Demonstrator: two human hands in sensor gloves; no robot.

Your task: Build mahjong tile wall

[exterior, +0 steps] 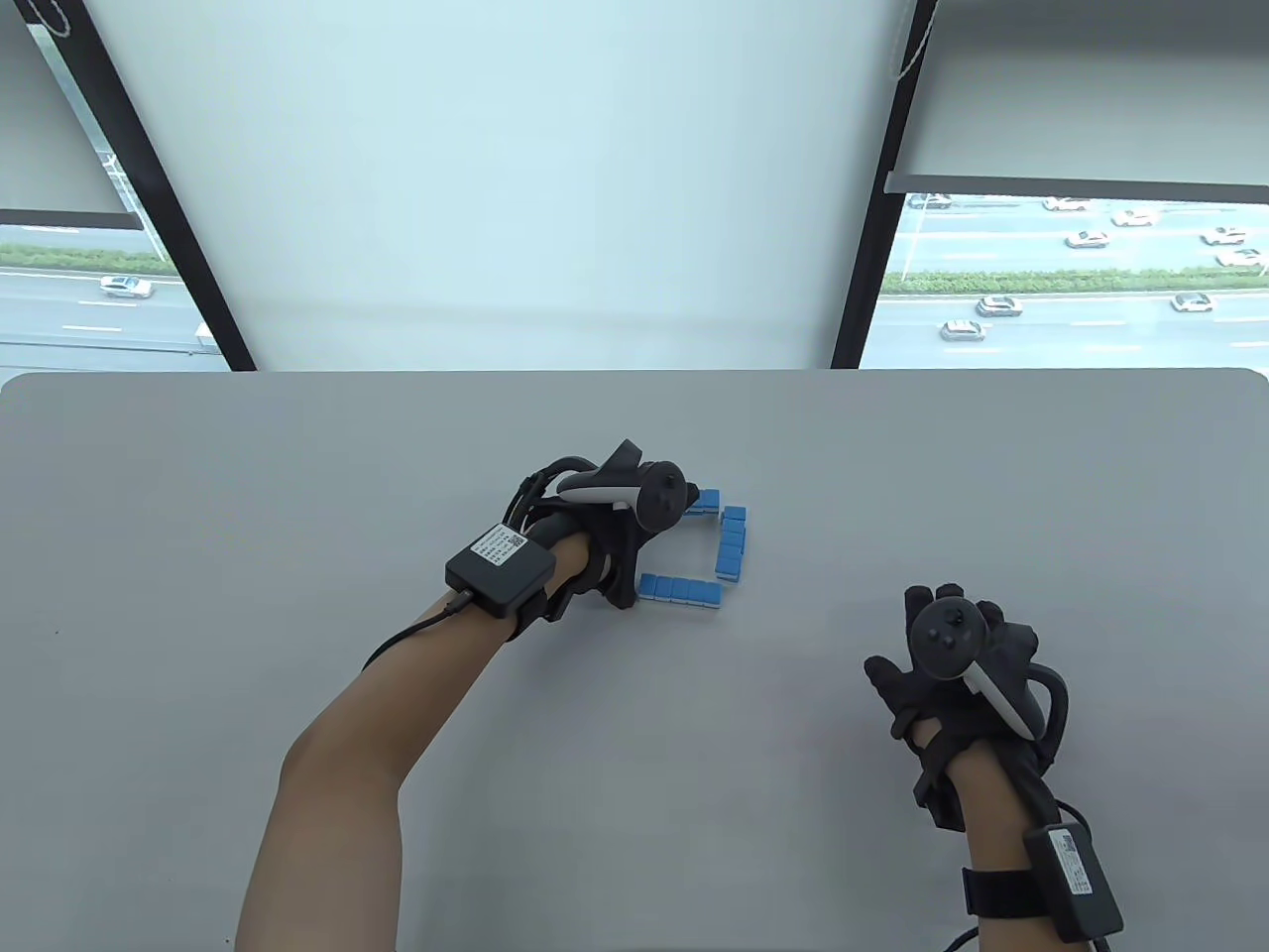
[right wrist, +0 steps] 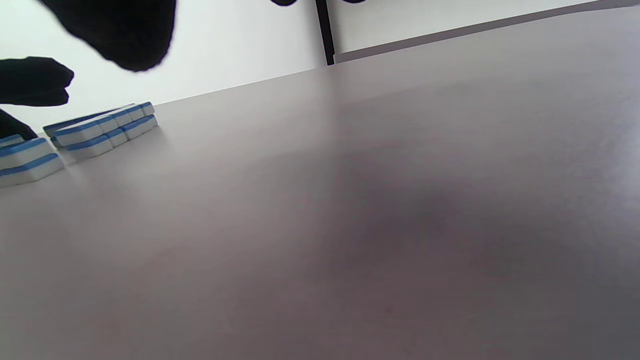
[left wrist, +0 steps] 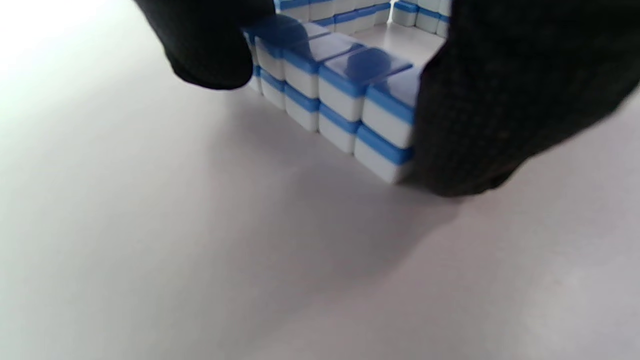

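Left hand (exterior: 595, 526) reaches over the left row of tiles (left wrist: 345, 90), thumb and fingers (left wrist: 505, 100) bracketing its two ends. Right hand (exterior: 957, 659) rests spread on the surface (exterior: 297, 496), well apart from the tile square (exterior: 729, 545), bare room all around.

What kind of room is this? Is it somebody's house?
Probably an office or lab high up in a city building, not a house. The plain grey table is bare but for tiles, white roller blinds cover tall windows, and a busy road with cars lies far below.
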